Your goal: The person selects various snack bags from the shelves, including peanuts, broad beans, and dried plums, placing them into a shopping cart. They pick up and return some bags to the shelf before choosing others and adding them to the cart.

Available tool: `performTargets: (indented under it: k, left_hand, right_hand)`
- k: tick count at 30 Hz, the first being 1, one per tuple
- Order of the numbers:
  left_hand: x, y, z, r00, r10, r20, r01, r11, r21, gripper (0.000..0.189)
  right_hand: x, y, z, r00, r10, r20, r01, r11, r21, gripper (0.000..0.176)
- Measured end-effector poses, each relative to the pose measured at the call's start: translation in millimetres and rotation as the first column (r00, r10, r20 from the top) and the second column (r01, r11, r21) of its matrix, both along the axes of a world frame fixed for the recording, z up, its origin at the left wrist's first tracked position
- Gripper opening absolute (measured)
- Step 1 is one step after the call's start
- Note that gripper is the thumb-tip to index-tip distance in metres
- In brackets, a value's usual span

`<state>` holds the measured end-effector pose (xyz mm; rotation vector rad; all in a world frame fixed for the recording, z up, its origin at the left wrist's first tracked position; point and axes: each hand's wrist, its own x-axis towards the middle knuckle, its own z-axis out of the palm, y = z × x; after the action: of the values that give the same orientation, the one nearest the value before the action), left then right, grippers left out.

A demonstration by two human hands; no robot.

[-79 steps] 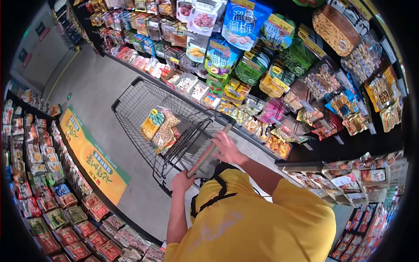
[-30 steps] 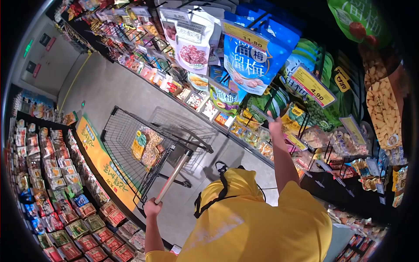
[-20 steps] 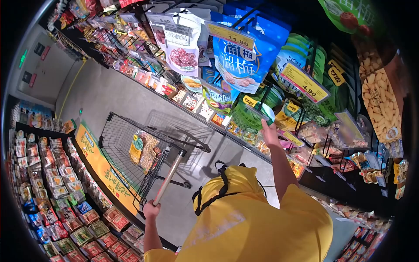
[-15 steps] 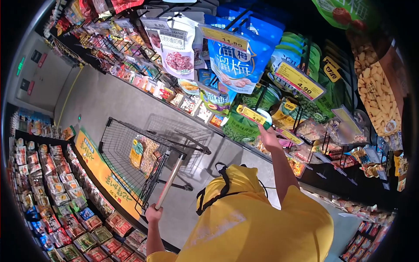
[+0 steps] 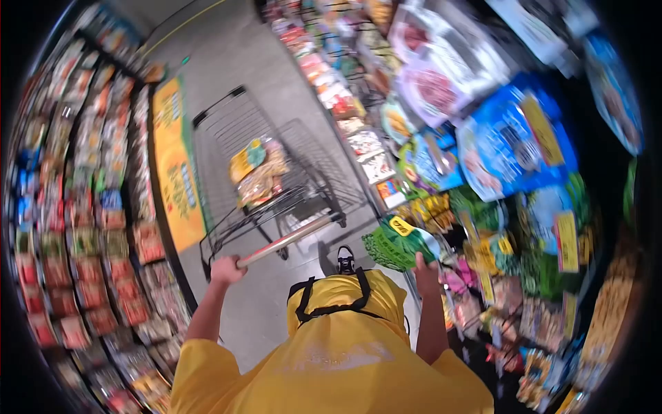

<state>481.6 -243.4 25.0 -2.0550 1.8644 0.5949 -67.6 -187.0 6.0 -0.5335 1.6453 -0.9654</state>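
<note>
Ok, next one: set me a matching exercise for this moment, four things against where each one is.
1. left hand
2. right hand
3. clear snack packs
4. yellow and green banner

a. inside the black wire shopping cart
b. beside the left shelves
c. gripping the cart's metal handle bar
d. holding a green snack bag

Pairs: 1-c, 2-d, 3-a, 4-b.

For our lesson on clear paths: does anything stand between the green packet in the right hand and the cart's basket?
Nothing loose: only the cart's handle and rear wire wall lie between the green packet and the open-topped basket.
</note>
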Motion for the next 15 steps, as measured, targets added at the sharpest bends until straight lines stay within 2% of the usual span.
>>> performTargets:
  k: [1,2,3,5,7,8,10,11,12,13,14,15]
  left_hand:
    - [0,-2,4,1.0,0.002,0.021,-0.002,1.0,0.013,0.033]
    - [-2,-2,6,0.999,-0.005,0.036,0.004,1.0,0.026,0.033]
    - [-2,-2,8,0.999,0.041,0.027,-0.042,0.999,0.023,0.033]
    - [-1,-4,12,1.0,0.002,0.009,-0.002,0.999,0.046,0.032]
    - [1,-5,13,1.0,0.022,-0.004,-0.021,0.999,0.034,0.032]
    - [1,-5,14,1.0,0.009,-0.007,-0.009,1.0,0.028,0.032]
    - [3,-7,17,0.999,0.033,-0.023,-0.033,0.999,0.029,0.031]
    - [3,-3,17,0.999,0.026,-0.034,-0.025,0.999,0.031,0.031]
    - [5,-1,16,0.998,0.045,-0.039,-0.044,0.999,0.029,0.031]
    - [8,-2,14,0.997,0.033,-0.064,-0.032,0.999,0.027,0.031]
    - [11,-2,13,0.996,0.013,-0.088,-0.011,1.0,0.023,0.031]
    - [13,-3,15,0.996,0.006,-0.086,-0.005,1.0,0.015,0.031]
  right_hand:
    - [5,-10,10,0.999,0.045,-0.02,-0.047,0.989,-0.138,0.036]
    - [11,-22,18,0.97,0.042,0.238,0.028,0.959,-0.283,0.035]
    - [20,-33,28,0.874,0.066,0.482,0.144,0.912,-0.385,0.035]
    - [40,-62,72,0.803,0.087,0.59,0.172,0.914,-0.368,0.036]
    - [75,-99,118,0.753,0.073,0.654,0.151,0.948,-0.279,0.038]
    - [92,-119,122,0.754,0.097,0.649,0.12,0.952,-0.283,0.038]
    - [127,-152,127,0.652,0.391,0.65,-0.126,0.901,-0.416,0.041]
    - [125,-173,102,0.816,0.363,0.45,-0.33,0.931,-0.154,0.043]
    - [170,-179,122,0.622,0.627,0.469,-0.28,0.738,-0.614,0.039]
    - [204,-206,105,0.574,0.328,0.751,-0.171,0.944,-0.282,0.043]
    - [230,-221,100,0.528,0.372,0.764,-0.2,0.928,-0.314,0.043]
    - [250,-238,74,0.551,0.38,0.743,-0.193,0.924,-0.329,0.044]
